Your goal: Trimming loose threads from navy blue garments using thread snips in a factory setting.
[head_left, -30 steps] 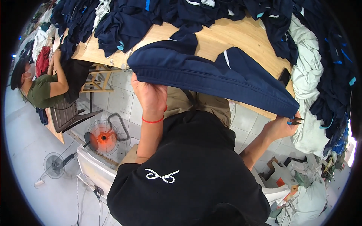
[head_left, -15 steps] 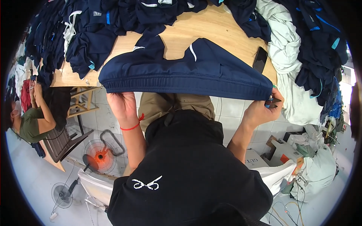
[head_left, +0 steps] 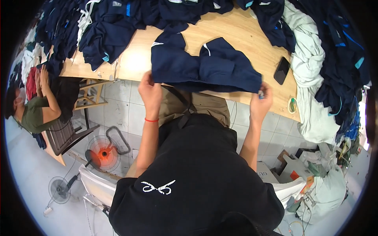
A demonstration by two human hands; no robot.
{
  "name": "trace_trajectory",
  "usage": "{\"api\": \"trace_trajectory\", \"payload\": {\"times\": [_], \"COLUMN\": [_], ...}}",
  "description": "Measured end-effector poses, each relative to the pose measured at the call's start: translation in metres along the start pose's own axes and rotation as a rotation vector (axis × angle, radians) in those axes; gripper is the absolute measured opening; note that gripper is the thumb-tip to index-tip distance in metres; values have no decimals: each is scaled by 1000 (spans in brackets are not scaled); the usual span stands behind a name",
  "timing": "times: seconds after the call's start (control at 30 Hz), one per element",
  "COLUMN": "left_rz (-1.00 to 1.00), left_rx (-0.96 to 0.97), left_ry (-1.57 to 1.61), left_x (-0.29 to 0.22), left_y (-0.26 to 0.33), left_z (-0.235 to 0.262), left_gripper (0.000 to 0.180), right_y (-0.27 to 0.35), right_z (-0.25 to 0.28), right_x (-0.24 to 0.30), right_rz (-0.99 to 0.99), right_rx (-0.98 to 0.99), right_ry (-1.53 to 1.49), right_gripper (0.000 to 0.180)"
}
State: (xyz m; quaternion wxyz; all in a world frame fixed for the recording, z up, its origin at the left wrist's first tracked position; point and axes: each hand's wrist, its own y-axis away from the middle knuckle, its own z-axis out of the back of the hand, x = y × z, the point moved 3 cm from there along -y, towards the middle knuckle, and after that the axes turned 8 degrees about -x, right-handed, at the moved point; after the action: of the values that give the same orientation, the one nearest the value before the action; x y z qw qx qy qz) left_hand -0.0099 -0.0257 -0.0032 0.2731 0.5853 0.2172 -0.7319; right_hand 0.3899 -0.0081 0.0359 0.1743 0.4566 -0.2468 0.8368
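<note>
A: Counting from nearest, what is there?

B: One black shirt, yours, with one white print on its chest. Then your two hands: the left hand, with one red cord at its wrist, and the right hand.

A: What are they doing?

B: Both grip one navy garment. Your left fingers are curled on its near left corner, your right ones pinch its near right corner. It is stretched between them over the near edge of the wooden table, and shows two white strips.

A: And beyond it?

B: On the table to your right, one small oval dish and, farther up, one black phone. Past the phone lies one long bunch of white cloth. Off to your left are two fans, one with an orange centre and one grey, then one brown chair and one co-worker.

A: What is hard to make out?

B: Your right hand mostly covers a small blue-tinged object; its shape is blurred. The garment's underside is hidden, and its far left piece runs up to the dark clothes so closely that you cannot tell whether they touch. Those clothes overlap too much to count and are cut off at the top. What the co-worker holds is too small to tell.
</note>
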Motion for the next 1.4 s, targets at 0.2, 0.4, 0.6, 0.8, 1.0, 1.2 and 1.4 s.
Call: {"api": "trace_trajectory", "payload": {"times": [0.2, 0.4, 0.6, 0.8, 1.0, 1.2, 1.4], "left_rz": [124, -112, -272, -301, -657, -986, -841], "left_rx": [79, 108, -12, -309, -243, -740, -219], "left_ry": [-142, -97, -87, 121, -275, -133, -265], "left_x": [18, -2, -21, -25, -79, -193, -226], "left_y": [24, 24, 30, 36, 7, -10, -104], "left_z": [3, -34, -21, -44, -14, 81, 11], "left_gripper": [35, 69, 51, 31, 33, 29, 33], "right_y": [27, 31, 24, 6, 5, 3, -91], "right_z": [-22, -75, -63, -23, 24, 90, 41], "right_x": [40, 51, 40, 61, 93, 154, 153], "right_rz": [98, 369, 386, 213, 224, 391, 447], "right_rx": [196, 517, 404, 22, -109, -338, -298], "right_ry": [104, 327, 405, 56, 66, 8, -119], "right_gripper": [40, 56, 44, 32, 39, 39, 36]}}
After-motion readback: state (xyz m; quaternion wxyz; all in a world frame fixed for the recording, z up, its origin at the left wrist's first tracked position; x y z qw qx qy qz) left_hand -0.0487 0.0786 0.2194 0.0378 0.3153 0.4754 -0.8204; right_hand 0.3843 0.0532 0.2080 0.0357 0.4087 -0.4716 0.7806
